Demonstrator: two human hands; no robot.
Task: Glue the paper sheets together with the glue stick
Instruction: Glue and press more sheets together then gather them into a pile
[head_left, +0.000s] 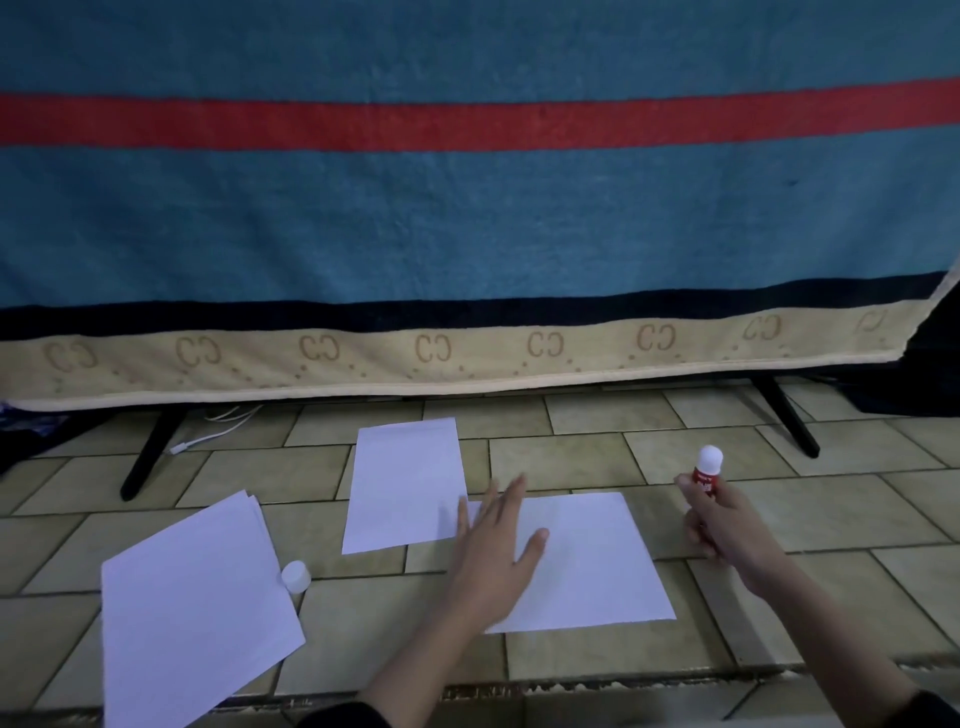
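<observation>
Fingers of right hand (724, 525) wrap glue stick (707, 470); left hand (493, 551) splayed flat on paper sheet (587, 561).

Red label print on white-topped glue stick (707, 474) blurred, unreadable; lower barrel hidden in right hand (724, 525). Left hand (493, 540) covers part of white paper sheet (587, 561).

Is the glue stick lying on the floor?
No, the right hand holds the glue stick upright, above the tiles.

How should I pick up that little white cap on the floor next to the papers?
Pinch the white cap by its round sides, coming straight down from above. It stands upright on the tile, touching the edge of the paper stack, so use your fingertips from the right, clear of the sheets. The left hand is free.
</observation>
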